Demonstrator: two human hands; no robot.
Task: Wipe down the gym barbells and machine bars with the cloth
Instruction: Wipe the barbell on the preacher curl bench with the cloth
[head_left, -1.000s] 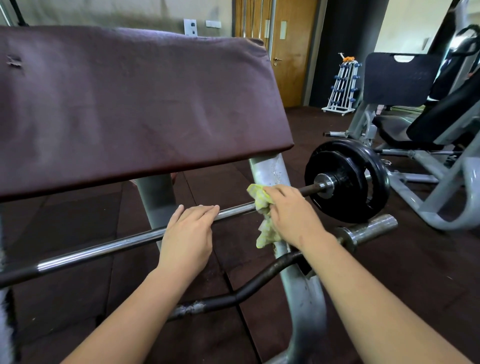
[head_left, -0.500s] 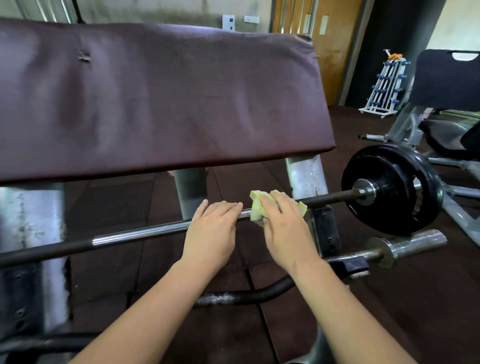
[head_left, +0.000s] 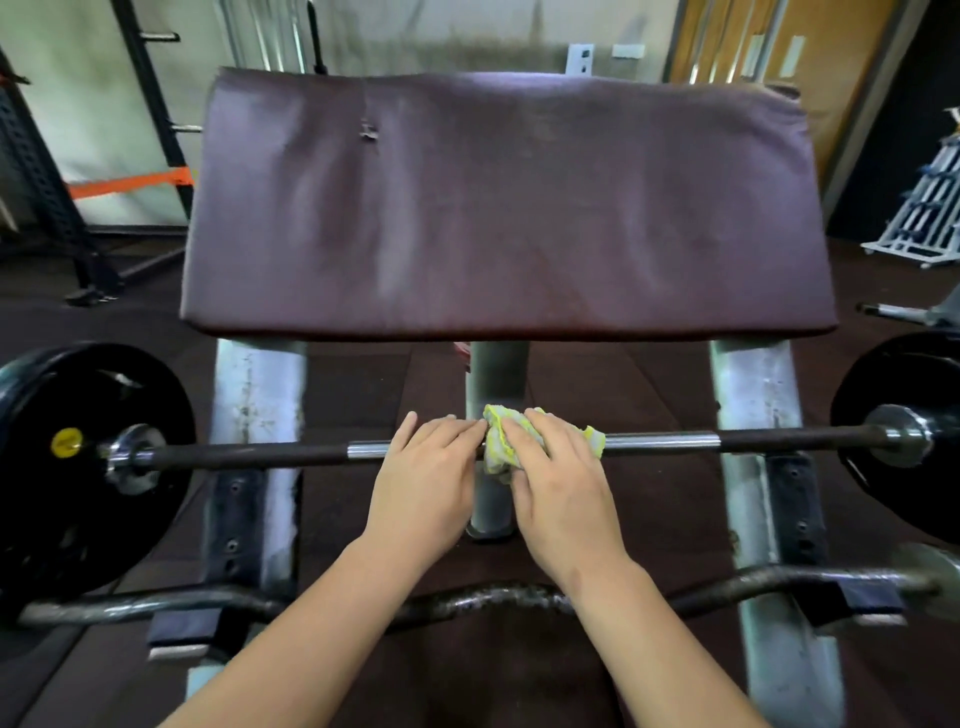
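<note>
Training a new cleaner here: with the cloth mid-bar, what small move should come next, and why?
Probably slide the right hand and cloth along the bar toward the right plate; that stretch lies bare, and the left hand steadies the bar.

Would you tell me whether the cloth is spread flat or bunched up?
Bunched: the cloth sits crumpled under the right hand on the barbell.

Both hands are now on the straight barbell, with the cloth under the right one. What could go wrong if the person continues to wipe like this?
1. The left hand sits right beside the cloth, so the next stroke leftward may bump into it.
2. The barbell carries black plates and seems to rest on rack hooks; a hard push could roll it.
3. The curved bar below looks rusty and might soil the forearms.
</note>
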